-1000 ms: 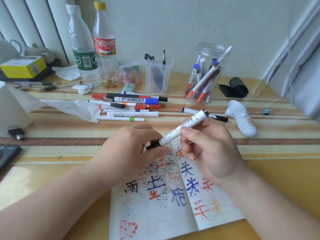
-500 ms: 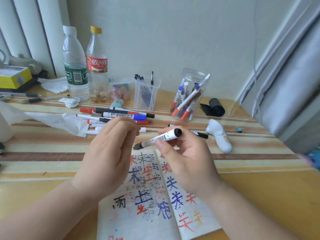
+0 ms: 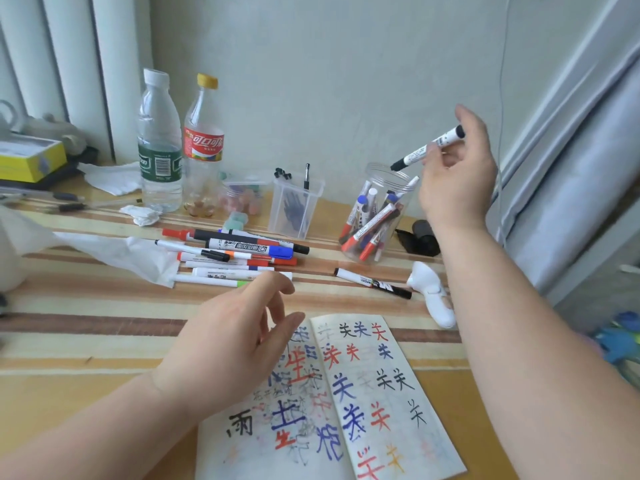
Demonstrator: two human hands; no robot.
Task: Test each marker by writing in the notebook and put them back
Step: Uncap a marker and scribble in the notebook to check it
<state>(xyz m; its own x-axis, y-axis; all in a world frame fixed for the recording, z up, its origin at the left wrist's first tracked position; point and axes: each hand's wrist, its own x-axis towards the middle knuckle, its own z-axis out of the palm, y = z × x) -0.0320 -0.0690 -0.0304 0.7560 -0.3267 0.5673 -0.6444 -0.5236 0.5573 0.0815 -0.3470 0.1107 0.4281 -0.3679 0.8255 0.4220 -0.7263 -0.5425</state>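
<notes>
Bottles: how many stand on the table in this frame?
2. A green-labelled water bottle stands at the back left of the table; a red-labelled bottle with a yellow cap stands just right of it. None looks hidden.

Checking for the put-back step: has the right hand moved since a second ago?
Yes. The right hand carried the marker from over the notebook back to just above the jar.

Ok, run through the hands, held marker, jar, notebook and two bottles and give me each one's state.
right hand: pinches the black marker.
black marker: tilted, in the air above the jar.
left hand: relaxed, empty, over the notebook.
jar: upright, lidless, holding markers.
notebook: open, flat, pages written on.
water bottle: upright, capped.
cola bottle: upright, capped.
</notes>
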